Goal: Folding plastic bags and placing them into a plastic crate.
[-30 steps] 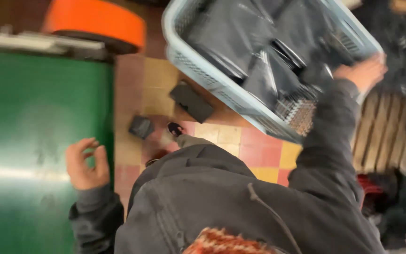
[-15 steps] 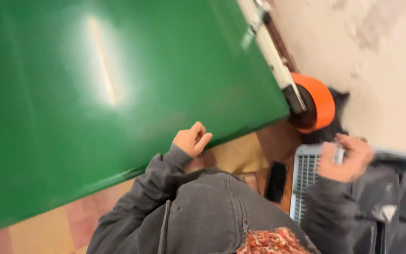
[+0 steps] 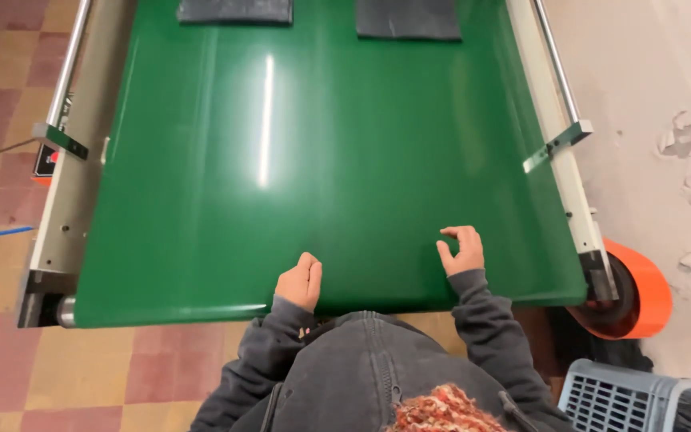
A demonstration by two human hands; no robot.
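both hands empty: left hand (image 3: 299,282) curled loose at the belt (image 3: 321,160) edge, right hand (image 3: 461,251) half-open just over it. two dark pieces (image 3: 234,10) lay at the far end, well apart. could've snagged a sleeve (image 3: 473,308) in the end roller, being that near.

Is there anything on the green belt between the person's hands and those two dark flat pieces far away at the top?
Nothing visible. The left hand and right hand rest empty at the near end of the green conveyor belt. Only bare belt lies between them and the left dark piece and right dark piece.
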